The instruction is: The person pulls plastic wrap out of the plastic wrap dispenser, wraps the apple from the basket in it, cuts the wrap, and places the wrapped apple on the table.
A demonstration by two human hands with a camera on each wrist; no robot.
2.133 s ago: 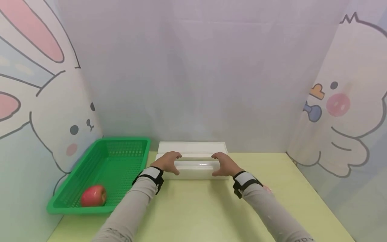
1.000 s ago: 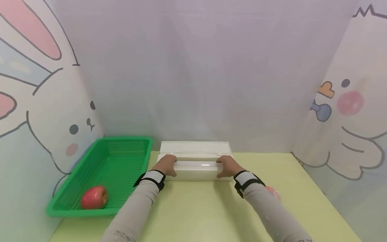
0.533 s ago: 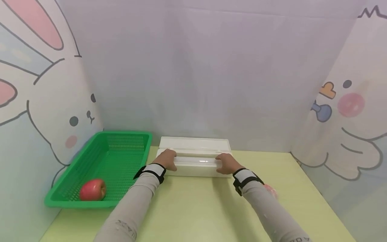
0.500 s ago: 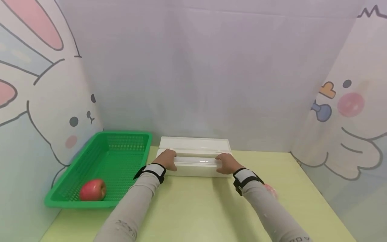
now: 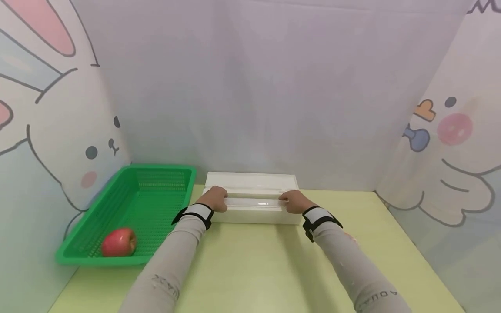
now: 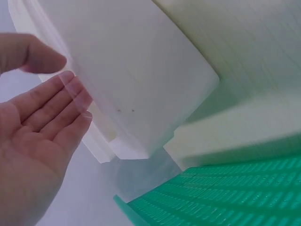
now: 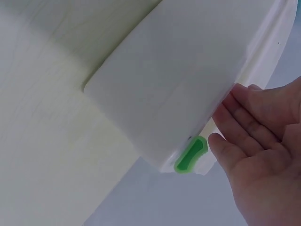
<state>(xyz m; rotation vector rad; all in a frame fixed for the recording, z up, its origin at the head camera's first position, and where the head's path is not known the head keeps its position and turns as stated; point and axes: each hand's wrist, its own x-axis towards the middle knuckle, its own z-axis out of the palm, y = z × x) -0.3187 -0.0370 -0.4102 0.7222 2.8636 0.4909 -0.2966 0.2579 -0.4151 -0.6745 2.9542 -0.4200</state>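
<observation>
A white cling film dispenser (image 5: 254, 216) stands at the back of the table with its lid (image 5: 250, 180) tilted back. Across its top lies a clear, shiny band of cling film (image 5: 254, 202). My left hand (image 5: 214, 199) is at its left end, thumb and fingertips pinching the film's edge; the left wrist view shows clear film (image 6: 75, 87) over the fingertips. At the other end my right hand (image 5: 296, 202) pinches the edge too, thumb close against the index finger. Beside its little finger is the green slide cutter (image 7: 191, 154) on the dispenser's rim.
To the left stands a green plastic basket (image 5: 145, 260) with a red apple (image 5: 119, 242) in its near corner. A small reddish thing (image 5: 351, 237) lies mostly hidden behind my right forearm. Cartoon-printed cloth walls (image 5: 250, 95) enclose the pale yellow table (image 5: 250, 269).
My hands have come down onto the dispenser from just above it, and the gap between thumb and fingers has narrowed on both. The dispenser and apple keep their places; the head view has shifted slightly.
</observation>
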